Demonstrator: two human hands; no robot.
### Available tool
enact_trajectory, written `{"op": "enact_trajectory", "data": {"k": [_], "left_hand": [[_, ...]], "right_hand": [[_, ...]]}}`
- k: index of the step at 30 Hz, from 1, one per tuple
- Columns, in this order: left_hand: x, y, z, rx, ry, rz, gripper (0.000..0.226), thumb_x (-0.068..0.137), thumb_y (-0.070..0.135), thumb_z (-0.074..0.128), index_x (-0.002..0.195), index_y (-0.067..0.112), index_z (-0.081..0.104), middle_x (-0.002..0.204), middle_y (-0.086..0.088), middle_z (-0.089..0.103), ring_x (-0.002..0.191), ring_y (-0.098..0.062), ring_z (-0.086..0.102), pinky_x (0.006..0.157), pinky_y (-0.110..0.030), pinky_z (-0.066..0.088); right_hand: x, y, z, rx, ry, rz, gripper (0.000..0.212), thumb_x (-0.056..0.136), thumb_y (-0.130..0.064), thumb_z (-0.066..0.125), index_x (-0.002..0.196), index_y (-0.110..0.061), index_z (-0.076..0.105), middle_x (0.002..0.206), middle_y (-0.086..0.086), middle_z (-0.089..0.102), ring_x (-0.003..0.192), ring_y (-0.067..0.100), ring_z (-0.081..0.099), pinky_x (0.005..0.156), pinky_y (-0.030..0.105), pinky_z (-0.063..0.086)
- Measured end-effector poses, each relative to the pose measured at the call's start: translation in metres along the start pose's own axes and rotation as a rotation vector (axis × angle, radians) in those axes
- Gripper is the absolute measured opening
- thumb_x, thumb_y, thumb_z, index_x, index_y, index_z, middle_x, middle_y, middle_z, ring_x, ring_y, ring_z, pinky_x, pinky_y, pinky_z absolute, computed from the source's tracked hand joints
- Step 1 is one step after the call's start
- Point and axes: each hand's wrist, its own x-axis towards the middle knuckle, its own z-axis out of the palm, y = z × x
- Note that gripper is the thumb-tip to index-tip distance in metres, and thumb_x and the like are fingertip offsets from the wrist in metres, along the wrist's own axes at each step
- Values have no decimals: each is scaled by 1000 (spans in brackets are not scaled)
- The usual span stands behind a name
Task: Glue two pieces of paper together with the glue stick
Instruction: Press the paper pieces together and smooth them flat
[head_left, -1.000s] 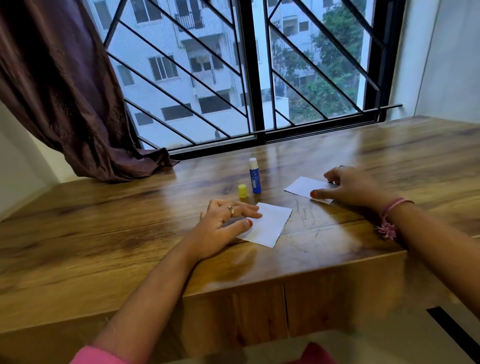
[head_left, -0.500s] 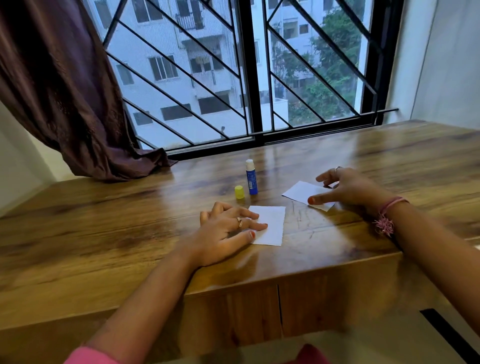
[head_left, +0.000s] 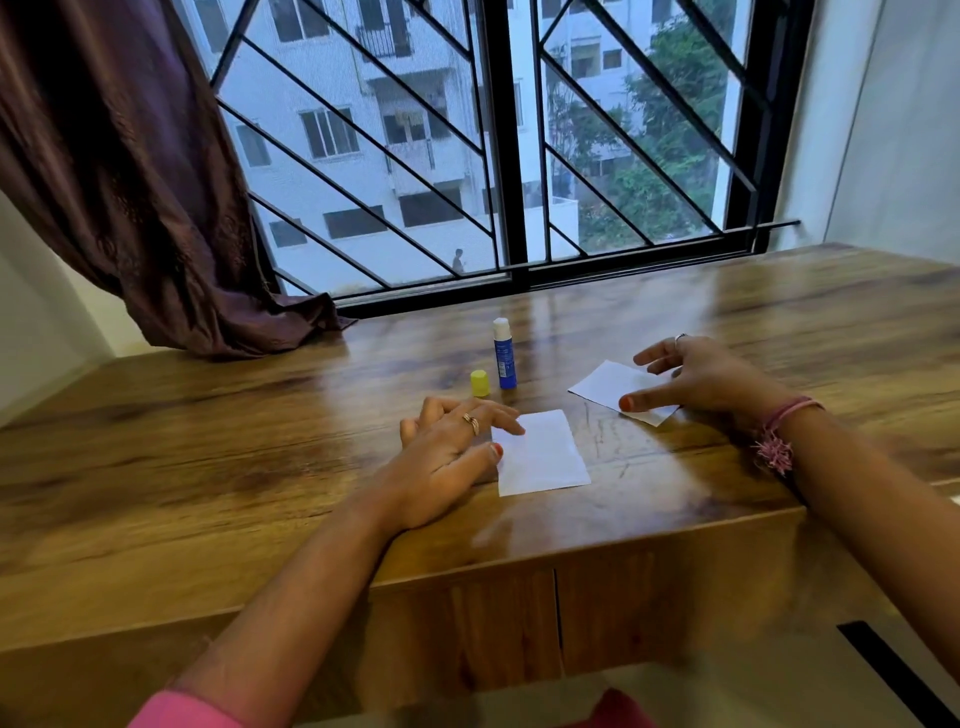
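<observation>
While glue stick (head_left: 504, 356) stands uncapped, left hand (head_left: 451, 457) flat on near paper (head_left: 542, 453); right hand (head_left: 698, 375) spread over far paper (head_left: 605, 386).

On the wooden bench (head_left: 208, 467), the uncapped blue glue stick (head_left: 504, 356) stands right of its yellow cap (head_left: 480, 383), behind two white paper pieces (head_left: 543, 453).

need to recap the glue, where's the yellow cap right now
In the head view the yellow cap stands on the wooden table just left of the upright glue stick, beyond the left hand.
</observation>
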Motion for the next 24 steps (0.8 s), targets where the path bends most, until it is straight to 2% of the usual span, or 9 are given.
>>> {"op": "enact_trajectory", "data": {"k": [3, 9, 13, 19, 21, 24], "left_hand": [[0, -1, 0, 59, -70, 22, 35, 82, 36, 38, 109, 48, 56, 132, 32, 43, 117, 1, 23, 77, -24, 14], [-3, 2, 0, 142, -127, 59, 42, 83, 39, 37, 117, 51, 56, 133, 30, 43, 117, 2, 21, 82, -24, 12], [-4, 5, 2, 202, -152, 78, 43, 84, 41, 34, 121, 56, 50, 131, 25, 41, 115, 0, 20, 80, -24, 10], [-3, 7, 2, 240, -188, 90, 40, 86, 48, 27, 122, 63, 36, 124, 23, 36, 109, 1, 18, 78, -25, 10], [-2, 5, 3, 251, -192, 101, 41, 87, 50, 25, 125, 64, 34, 126, 21, 34, 109, 1, 17, 78, -25, 10], [-3, 4, 4, 206, -129, 82, 45, 87, 47, 29, 129, 57, 40, 131, 19, 34, 110, 1, 19, 78, -24, 12]], "right_hand": [[0, 1, -1, -8, -10, -3, 64, 59, -29, 89, 115, -17, 60, 104, 1, 58, 92, 16, 56, 62, 21, 43], [1, 4, 0, -39, 6, -23, 62, 58, -33, 89, 112, -20, 62, 103, -1, 58, 86, 10, 55, 65, 22, 41], [1, 4, -1, -30, -9, -12, 61, 56, -32, 89, 110, -21, 62, 93, -8, 59, 80, 4, 56, 60, 20, 41], [1, 1, -1, -45, -30, -24, 60, 56, -33, 89, 109, -23, 63, 89, -12, 58, 78, 2, 55, 60, 19, 42], [2, 1, -2, -61, -39, -32, 60, 55, -34, 89, 108, -25, 62, 90, -12, 56, 79, 2, 55, 60, 18, 42], [2, 1, -3, -69, -56, -32, 59, 55, -36, 89, 107, -28, 61, 91, -13, 53, 80, 0, 53, 59, 17, 41]]}}
